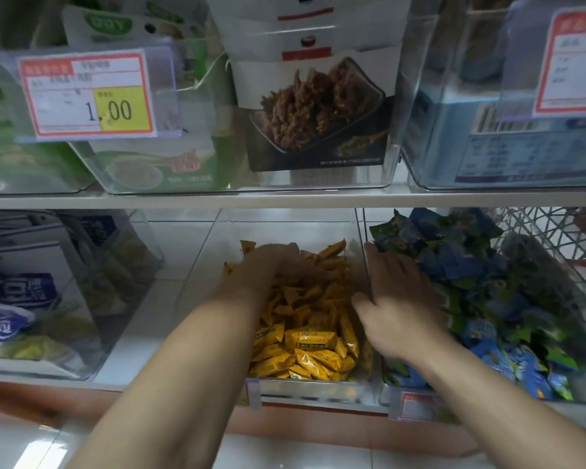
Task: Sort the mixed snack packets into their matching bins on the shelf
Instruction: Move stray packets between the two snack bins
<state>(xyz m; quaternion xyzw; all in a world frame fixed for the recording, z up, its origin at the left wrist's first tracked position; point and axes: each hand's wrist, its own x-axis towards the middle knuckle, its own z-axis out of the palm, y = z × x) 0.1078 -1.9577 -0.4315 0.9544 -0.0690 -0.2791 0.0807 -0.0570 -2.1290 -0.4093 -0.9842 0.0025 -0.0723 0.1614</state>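
The left hand [268, 265] is sunk among yellow packets [312, 346] in the middle bin [301, 389], grasp not discernible; the right hand [400, 306] rests flat, released, on blue packets [487, 292] alongside; packets judged light, slippery, best pinched at sealed ends.

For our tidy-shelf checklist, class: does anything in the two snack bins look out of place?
Only the blue-green packets: heaped far higher than the yellow packets beside them, almost up to the shelf above. No stray colours show.
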